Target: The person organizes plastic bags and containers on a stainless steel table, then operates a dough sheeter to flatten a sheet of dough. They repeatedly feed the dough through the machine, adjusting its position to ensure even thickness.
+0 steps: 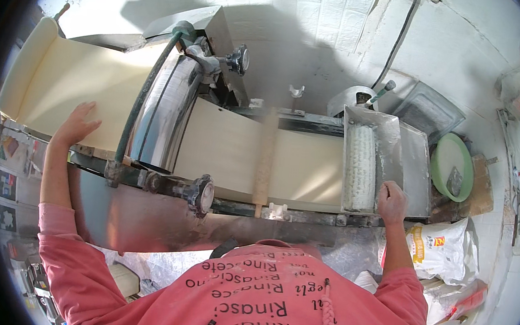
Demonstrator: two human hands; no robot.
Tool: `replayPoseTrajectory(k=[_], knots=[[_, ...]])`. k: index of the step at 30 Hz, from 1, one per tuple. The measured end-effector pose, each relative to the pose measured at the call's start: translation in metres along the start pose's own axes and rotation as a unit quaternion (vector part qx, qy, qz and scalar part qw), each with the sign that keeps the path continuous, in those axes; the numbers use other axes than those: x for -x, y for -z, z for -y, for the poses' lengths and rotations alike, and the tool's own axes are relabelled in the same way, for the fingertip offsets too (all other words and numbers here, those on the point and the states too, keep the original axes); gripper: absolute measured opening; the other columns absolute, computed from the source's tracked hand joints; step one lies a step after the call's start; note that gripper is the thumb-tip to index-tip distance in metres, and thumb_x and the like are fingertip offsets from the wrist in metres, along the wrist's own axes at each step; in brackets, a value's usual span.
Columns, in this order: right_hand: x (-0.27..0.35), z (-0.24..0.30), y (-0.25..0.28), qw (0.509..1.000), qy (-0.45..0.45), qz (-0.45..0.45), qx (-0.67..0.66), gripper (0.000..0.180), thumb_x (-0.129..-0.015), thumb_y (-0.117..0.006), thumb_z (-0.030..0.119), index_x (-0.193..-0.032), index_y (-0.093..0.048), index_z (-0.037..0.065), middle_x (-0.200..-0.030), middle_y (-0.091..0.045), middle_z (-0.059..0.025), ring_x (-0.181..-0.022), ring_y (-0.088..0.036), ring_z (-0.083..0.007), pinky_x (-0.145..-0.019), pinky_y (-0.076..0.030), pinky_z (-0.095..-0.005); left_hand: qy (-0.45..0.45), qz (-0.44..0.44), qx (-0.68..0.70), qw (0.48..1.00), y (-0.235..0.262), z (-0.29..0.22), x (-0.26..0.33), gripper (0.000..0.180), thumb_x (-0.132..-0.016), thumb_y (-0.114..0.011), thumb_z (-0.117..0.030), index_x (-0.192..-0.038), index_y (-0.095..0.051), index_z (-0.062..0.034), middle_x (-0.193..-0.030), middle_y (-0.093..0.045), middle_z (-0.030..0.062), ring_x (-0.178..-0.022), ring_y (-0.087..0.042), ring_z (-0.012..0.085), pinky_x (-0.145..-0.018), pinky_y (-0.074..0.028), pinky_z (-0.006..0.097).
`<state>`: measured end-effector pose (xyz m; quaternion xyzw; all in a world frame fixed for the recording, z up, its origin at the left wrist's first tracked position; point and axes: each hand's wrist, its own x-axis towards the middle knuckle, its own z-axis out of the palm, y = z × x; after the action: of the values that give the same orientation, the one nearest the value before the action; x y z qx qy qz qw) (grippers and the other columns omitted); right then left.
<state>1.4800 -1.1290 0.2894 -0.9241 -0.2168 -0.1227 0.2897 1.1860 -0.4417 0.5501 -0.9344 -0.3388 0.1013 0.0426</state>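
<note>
A wide, pale dough sheet [221, 150] runs through a dough sheeting machine, passing at the left under a shiny metal roller [166, 114]. My left hand [79, 124] rests on the sheet left of that roller, open, with its fingers spread. At the far left the sheet is wound onto a thick roll [27, 68]. My right hand [392, 200] is closed in a fist over the near side of a floury metal box [416, 176]. What the fist holds, if anything, is hidden. Just left of it, a white, flour-coated roller [360, 165] sits in the box above the dough.
A wooden rolling pin [264, 163] lies across the sheet. Black knobs [201, 195] stick out by the metal roller. Right of the box are a green basin [466, 168] and a clear plastic tray [430, 109]. White sacks [447, 250] lie below it.
</note>
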Motion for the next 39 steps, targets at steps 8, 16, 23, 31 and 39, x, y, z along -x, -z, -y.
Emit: replayPoseTrajectory(k=[8, 16, 23, 31, 39], knots=[[0.000, -0.002, -0.001, 1.000, 0.000, 0.000, 0.005, 0.009, -0.085, -0.056, 0.012, -0.084, -0.062, 0.004, -0.082, -0.065, -0.0160, -0.075, -0.063, -0.0369, -0.065, -0.049, -0.0442, 0.020, 0.016, 0.018, 0.999, 0.004, -0.011, 0.003, 0.066, -0.086, -0.062, -0.033, -0.141, -0.039, -0.0064, -0.148, -0.032, 0.0205, -0.141, -0.025, 0.0315, -0.115, -0.023, 0.038], [0.000, -0.003, -0.002, 1.000, 0.000, -0.002, 0.005, 0.009, -0.085, -0.056, 0.011, -0.083, -0.061, 0.004, -0.081, -0.065, -0.0157, -0.075, -0.063, -0.0366, -0.065, -0.049, -0.0447, 0.017, 0.019, 0.015, 1.000, 0.003, -0.007, 0.001, 0.067, -0.085, -0.063, -0.034, -0.142, -0.039, -0.0079, -0.149, -0.031, 0.0212, -0.141, -0.025, 0.0322, -0.115, -0.022, 0.039], [0.000, 0.000, 0.000, 1.000, 0.004, -0.004, -0.001, 0.010, -0.085, -0.056, 0.011, -0.083, -0.062, 0.004, -0.082, -0.064, -0.0158, -0.076, -0.063, -0.0359, -0.066, -0.050, -0.0433, 0.020, 0.012, 0.015, 1.000, 0.004, -0.012, 0.003, 0.065, -0.086, -0.062, -0.031, -0.141, -0.040, -0.0058, -0.148, -0.034, 0.0209, -0.140, -0.026, 0.0325, -0.114, -0.023, 0.039], [0.000, 0.000, 0.000, 1.000, 0.000, -0.004, 0.008, 0.010, -0.085, -0.056, 0.012, -0.084, -0.063, 0.004, -0.082, -0.065, -0.0160, -0.075, -0.063, -0.0360, -0.065, -0.050, -0.0430, 0.021, 0.013, 0.013, 1.000, 0.005, -0.015, 0.003, 0.064, -0.086, -0.062, -0.031, -0.141, -0.040, -0.0062, -0.148, -0.034, 0.0208, -0.140, -0.027, 0.0326, -0.114, -0.023, 0.039], [0.000, -0.001, 0.000, 1.000, -0.001, -0.004, 0.014, 0.011, -0.085, -0.056, 0.012, -0.085, -0.063, 0.005, -0.082, -0.065, -0.0159, -0.074, -0.063, -0.0362, -0.065, -0.050, -0.0431, 0.021, 0.012, 0.011, 1.000, 0.004, -0.014, 0.003, 0.065, -0.086, -0.063, -0.029, -0.141, -0.039, -0.0054, -0.147, -0.034, 0.0207, -0.140, -0.027, 0.0324, -0.114, -0.023, 0.038]])
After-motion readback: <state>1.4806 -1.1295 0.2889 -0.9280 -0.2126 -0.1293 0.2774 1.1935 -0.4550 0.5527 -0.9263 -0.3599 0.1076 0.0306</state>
